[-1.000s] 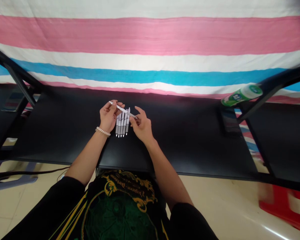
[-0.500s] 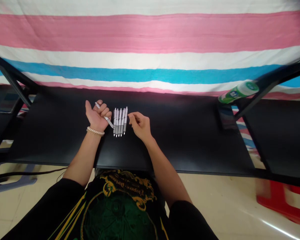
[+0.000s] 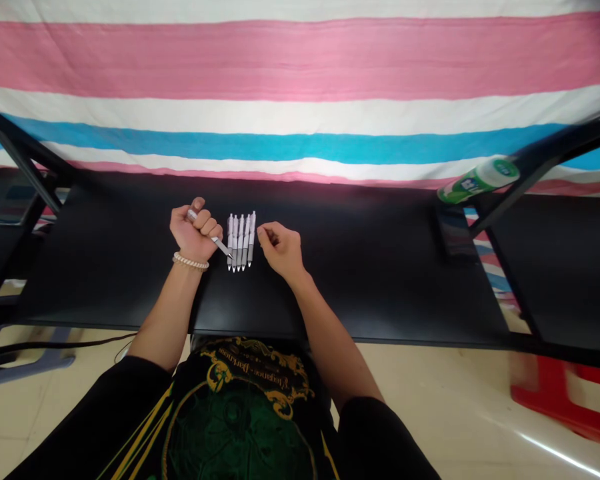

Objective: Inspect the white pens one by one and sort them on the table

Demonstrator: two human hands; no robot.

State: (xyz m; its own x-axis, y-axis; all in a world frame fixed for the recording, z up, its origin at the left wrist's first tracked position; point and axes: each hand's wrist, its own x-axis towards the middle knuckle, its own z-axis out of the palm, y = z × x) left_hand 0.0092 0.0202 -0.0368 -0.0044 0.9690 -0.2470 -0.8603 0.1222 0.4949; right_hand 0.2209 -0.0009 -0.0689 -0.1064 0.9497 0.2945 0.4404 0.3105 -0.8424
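Five pens (image 3: 241, 233) in a row on black bench (image 3: 380, 267). L hand (image 3: 195, 231): grip closed round 6th pen (image 3: 221, 246). R hand (image 3: 283, 249) just beside row: fingers curled, can't tell if holding. Shirt (image 3: 255, 370) reads "Elegance-Darkness", upside-down. Green/white tub (image 3: 477, 180), far R: label unclear, contents hidden.

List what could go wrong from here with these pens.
1. The pen in the left hand's closed fingers slants toward the row of pens; its tip might knock the near ones out of line.
2. The curled right hand sits close to the row's right end, so a small slip could nudge the end pen.
3. The row lies loose on the bare black tabletop, so a bumped pen might roll.
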